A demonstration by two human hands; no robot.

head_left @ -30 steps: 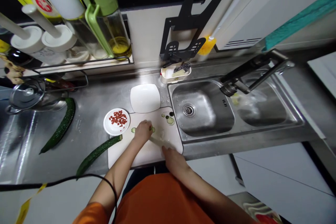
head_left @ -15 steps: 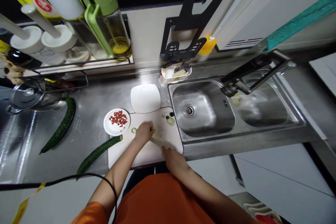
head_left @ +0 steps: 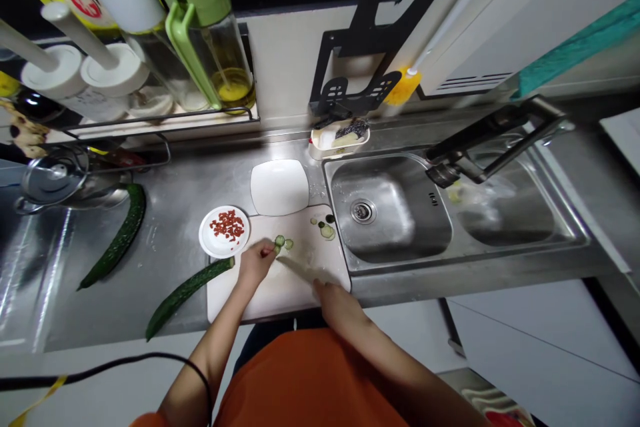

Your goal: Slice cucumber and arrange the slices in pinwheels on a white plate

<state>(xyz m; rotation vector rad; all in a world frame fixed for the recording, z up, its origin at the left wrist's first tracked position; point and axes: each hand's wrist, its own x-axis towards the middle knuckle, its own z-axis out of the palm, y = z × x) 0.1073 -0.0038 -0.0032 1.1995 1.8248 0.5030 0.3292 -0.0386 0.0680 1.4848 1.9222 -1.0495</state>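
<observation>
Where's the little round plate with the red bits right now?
In the head view, the round plate sits left of centre at the upper-left corner of the cutting board, with the square white dish to its upper right and a cucumber just below.

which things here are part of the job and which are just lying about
Likely part of the job: knife in the right hand, slices by the left hand, board, cut cucumber.

Likely just lying about: green jug, jars, lid.

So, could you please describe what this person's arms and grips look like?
The left grip and right grip are bare and ungloved. The left forearm and right forearm are uncovered. An orange sleeve shows on the left, matching the orange top, and a black cable crosses the left forearm.
</observation>
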